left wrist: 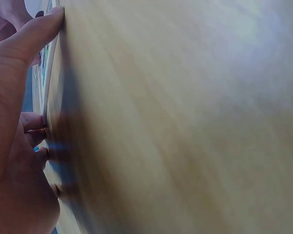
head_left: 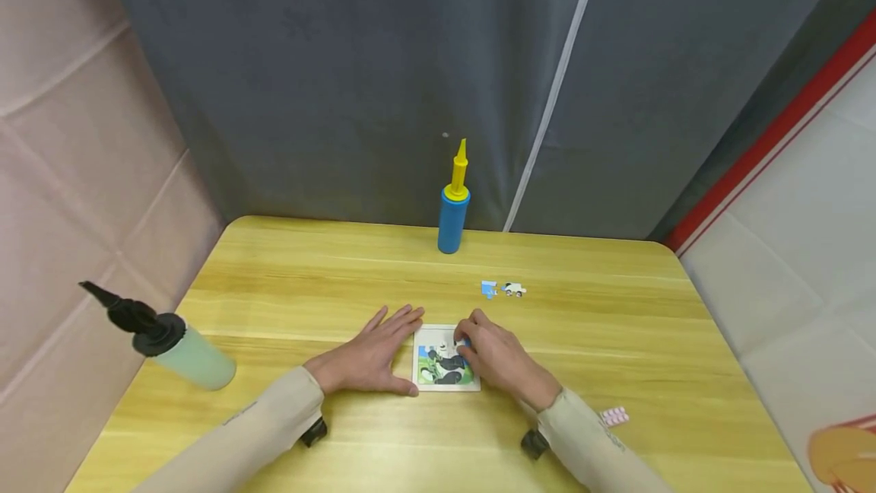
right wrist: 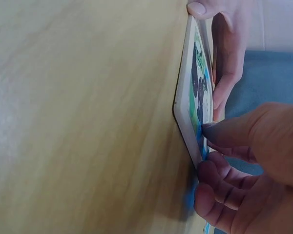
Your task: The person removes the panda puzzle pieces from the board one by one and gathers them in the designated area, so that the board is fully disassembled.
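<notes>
A small square puzzle board [head_left: 445,366] with a black-and-white animal on green and blue lies near the front of the wooden table [head_left: 588,326]. My left hand [head_left: 372,356] lies flat beside it, thumb [left wrist: 31,34] against the board's left edge [left wrist: 49,73]. My right hand [head_left: 494,356] is bent over the board's upper right part, thumb and fingertips [right wrist: 212,168] pinching a small blue puzzle piece [head_left: 464,342] at the board's [right wrist: 198,87] edge. Farther back lie two loose pieces, one blue [head_left: 489,289] and one white [head_left: 514,289].
A blue and yellow hand pump [head_left: 453,211] stands at the table's back edge against a grey curtain. A pale green pump with a black nozzle [head_left: 171,345] lies at the left edge. A small pink item [head_left: 614,417] lies by my right sleeve.
</notes>
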A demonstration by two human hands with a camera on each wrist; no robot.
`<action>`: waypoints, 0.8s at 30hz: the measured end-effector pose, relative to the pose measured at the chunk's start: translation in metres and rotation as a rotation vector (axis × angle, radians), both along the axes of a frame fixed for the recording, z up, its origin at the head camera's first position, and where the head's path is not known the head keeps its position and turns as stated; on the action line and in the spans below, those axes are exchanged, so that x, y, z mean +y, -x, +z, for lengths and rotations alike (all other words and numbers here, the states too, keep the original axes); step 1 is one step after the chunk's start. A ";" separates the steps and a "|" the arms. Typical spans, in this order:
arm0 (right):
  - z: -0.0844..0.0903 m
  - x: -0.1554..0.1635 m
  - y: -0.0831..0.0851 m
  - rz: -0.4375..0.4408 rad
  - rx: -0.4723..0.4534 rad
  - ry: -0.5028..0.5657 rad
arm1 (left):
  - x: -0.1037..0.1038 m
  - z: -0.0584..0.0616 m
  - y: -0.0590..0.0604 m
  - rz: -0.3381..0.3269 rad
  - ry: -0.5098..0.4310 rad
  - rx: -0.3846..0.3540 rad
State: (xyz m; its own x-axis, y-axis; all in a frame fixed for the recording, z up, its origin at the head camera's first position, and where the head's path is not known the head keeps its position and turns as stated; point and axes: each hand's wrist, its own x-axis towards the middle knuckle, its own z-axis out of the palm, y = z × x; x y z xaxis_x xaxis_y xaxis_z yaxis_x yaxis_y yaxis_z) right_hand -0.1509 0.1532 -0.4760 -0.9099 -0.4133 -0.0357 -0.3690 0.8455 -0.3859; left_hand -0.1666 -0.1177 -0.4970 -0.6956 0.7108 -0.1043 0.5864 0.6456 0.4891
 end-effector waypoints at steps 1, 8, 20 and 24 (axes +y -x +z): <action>0.000 0.000 0.000 0.001 -0.009 0.002 | 0.000 0.000 0.000 0.000 0.001 -0.003; 0.001 0.001 0.002 0.004 -0.058 0.036 | -0.001 0.001 0.000 0.004 -0.003 -0.006; 0.003 0.002 0.004 0.009 -0.110 0.098 | -0.001 -0.001 0.000 0.011 -0.013 -0.014; 0.003 0.001 0.005 0.013 -0.128 0.089 | -0.001 -0.001 -0.001 0.013 -0.012 -0.015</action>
State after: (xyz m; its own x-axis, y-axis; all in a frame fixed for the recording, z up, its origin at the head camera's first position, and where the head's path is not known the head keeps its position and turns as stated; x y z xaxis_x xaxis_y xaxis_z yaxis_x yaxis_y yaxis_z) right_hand -0.1564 0.1541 -0.4729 -0.8948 -0.4318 -0.1137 -0.3226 0.8012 -0.5039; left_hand -0.1659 -0.1186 -0.4976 -0.7033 0.7028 -0.1066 0.5702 0.6473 0.5058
